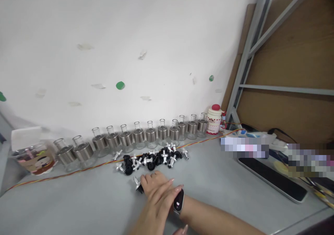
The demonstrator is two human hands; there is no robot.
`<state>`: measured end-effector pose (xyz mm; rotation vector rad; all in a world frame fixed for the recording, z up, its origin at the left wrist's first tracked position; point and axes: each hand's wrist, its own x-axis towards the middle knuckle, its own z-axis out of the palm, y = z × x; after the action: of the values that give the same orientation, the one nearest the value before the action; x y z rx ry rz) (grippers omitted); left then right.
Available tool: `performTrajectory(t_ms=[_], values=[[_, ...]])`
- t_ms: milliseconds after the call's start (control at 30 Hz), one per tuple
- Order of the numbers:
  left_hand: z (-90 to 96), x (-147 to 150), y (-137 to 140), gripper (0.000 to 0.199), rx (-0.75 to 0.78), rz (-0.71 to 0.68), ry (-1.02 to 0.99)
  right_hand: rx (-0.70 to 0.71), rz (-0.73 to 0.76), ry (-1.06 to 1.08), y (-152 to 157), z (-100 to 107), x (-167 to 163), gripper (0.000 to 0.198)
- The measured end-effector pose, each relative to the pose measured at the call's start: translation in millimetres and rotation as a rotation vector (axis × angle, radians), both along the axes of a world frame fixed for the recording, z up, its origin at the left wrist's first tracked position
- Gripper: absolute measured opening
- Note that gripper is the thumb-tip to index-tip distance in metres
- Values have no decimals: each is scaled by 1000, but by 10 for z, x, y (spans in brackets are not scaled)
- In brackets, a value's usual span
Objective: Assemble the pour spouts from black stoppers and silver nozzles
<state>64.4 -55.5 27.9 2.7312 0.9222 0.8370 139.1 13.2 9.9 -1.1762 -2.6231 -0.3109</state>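
My right hand (152,183) reaches in from the lower right, fingers curled closed around a silver-and-black bottle stopper (137,183) whose end sticks out on the left. A smartwatch (179,201) with a lit dark face is on my right wrist. Across the back of that hand lies my left hand (159,202), fingers stretched out with their tips at the watch's edge. Its thumb is partly visible at the bottom. Just beyond both hands is a loose pile of similar silver and black stoppers (151,160) on the grey table (91,196).
Several glass bottles with metal bands (125,137) stand in a row along the white wall. A twisted red-yellow wire (104,163) runs before them. At left is a takeaway cup (39,160); at right, a cream jar with red top (214,120), cables and a black-topped flat device (272,179).
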Motion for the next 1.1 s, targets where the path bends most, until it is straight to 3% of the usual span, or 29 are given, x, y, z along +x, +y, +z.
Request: performTrajectory(t_ms=[300, 400, 500, 633, 700, 800, 967, 1100], values=[[93, -68, 28, 67, 167, 5, -9, -30, -3, 69, 13, -21, 71, 8], [69, -217, 101, 49, 235, 226, -100, -36, -22, 130, 47, 134, 272, 9], [52, -397, 217, 25, 199, 514, -93, -1, -198, 214, 100, 288, 485, 21], [62, -516, 325, 21, -59, 666, 120, -37, -299, 420, 154, 322, 593, 24], [55, -520, 349, 24, -176, 680, 171, -64, -242, 472, 161, 280, 567, 27], [11, -517, 384, 27, -226, 657, 143, -88, -161, 459, 147, 212, 494, 32], [-73, -545, 451, 30, -200, 592, 8, -100, -79, 385, 125, 168, 434, 28], [-86, -536, 459, 29, -306, 524, -202, -126, -67, 497, 96, 197, 427, 19]])
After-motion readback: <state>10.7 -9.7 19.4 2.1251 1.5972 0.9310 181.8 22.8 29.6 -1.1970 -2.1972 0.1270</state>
